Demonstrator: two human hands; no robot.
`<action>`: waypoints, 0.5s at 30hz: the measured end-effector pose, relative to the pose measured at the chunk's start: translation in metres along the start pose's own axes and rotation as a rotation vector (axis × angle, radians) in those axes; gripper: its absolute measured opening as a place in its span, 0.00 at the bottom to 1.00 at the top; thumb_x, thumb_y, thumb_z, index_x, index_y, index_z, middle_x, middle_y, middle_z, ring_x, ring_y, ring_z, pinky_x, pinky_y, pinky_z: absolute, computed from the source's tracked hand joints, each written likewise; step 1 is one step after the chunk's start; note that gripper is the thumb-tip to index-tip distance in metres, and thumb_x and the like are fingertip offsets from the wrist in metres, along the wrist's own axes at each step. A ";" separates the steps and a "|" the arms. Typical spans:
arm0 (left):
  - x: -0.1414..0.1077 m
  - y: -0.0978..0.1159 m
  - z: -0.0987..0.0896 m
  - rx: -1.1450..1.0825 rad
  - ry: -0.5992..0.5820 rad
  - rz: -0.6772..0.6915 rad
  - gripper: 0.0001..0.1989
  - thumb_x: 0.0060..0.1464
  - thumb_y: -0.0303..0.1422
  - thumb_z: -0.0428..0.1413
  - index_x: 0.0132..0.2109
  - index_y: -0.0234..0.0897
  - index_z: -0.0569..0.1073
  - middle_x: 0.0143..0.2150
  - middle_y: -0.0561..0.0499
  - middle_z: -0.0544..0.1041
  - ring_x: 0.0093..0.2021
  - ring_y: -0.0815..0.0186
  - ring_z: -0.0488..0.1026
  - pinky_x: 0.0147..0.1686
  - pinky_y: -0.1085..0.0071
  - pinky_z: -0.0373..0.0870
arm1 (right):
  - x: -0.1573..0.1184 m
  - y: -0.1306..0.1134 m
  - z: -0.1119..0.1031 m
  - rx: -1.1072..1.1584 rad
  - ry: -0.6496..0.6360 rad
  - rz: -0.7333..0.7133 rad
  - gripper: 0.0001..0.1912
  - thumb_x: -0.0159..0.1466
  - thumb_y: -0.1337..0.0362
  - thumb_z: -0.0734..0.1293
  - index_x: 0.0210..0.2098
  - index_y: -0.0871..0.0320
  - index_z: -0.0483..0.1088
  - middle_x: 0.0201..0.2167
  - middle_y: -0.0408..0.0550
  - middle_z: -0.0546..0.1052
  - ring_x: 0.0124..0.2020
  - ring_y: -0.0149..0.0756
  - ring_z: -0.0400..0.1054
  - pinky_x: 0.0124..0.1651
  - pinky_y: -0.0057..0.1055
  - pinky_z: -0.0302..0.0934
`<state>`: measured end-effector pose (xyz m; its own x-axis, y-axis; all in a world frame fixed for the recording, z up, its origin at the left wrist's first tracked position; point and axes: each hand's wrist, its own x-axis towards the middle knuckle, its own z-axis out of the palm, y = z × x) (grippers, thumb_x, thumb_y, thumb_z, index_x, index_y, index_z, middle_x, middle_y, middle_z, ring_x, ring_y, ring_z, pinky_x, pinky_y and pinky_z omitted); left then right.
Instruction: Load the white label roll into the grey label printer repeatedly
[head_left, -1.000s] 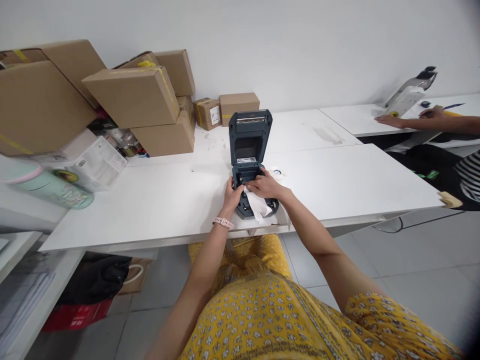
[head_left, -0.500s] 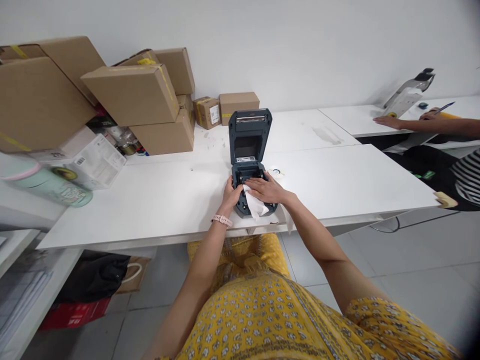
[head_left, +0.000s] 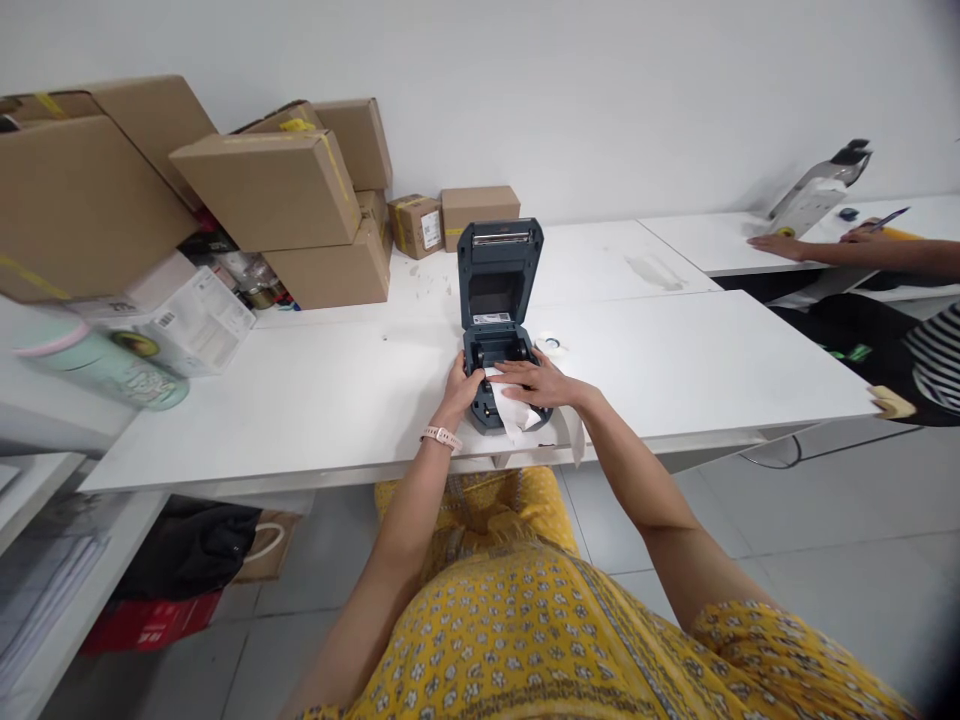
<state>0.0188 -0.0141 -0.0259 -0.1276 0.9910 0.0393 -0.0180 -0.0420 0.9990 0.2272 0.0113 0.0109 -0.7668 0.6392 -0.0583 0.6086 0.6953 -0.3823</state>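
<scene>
A dark printer-like device (head_left: 498,270) stands on the white table with its lid raised. White paper (head_left: 513,412) lies across its front part and droops over the front edge. My left hand (head_left: 460,388) grips the device's left side, with the thumb on the near end of the opening beside the paper. My right hand (head_left: 536,382) lies over the paper from the right, its fingers spread and stretched to the left. Another pale strip hangs below my right wrist at the table edge.
Cardboard boxes (head_left: 270,190) are stacked at the back left, near a white carton (head_left: 199,320) and a mint bottle (head_left: 112,365). Two small boxes stand behind the device. A roll of tape (head_left: 553,344) lies right of it. At far right, another person's hand (head_left: 870,232) holds a pen.
My right hand has lifted slightly and its fingers have spread, showing more of the paper and the device's inside. My left hand has stayed on the device's side.
</scene>
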 end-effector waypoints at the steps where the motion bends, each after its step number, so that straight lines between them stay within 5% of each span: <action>1: 0.000 0.000 0.000 -0.008 -0.002 -0.005 0.25 0.48 0.28 0.57 0.55 0.36 0.72 0.53 0.44 0.80 0.52 0.58 0.76 0.54 0.63 0.73 | 0.000 0.000 0.000 -0.007 0.002 -0.006 0.27 0.74 0.47 0.58 0.70 0.41 0.64 0.74 0.48 0.60 0.75 0.55 0.55 0.74 0.70 0.31; 15: 0.001 -0.007 -0.001 -0.046 0.019 -0.030 0.28 0.50 0.32 0.61 0.59 0.37 0.71 0.58 0.41 0.79 0.57 0.53 0.76 0.59 0.57 0.71 | -0.009 -0.017 0.005 -0.138 0.033 0.020 0.37 0.71 0.39 0.60 0.74 0.47 0.57 0.75 0.52 0.57 0.76 0.57 0.51 0.74 0.70 0.33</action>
<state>0.0176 -0.0126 -0.0324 -0.1451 0.9894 0.0088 -0.0680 -0.0189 0.9975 0.2228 -0.0082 0.0136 -0.7483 0.6626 -0.0336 0.6480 0.7191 -0.2507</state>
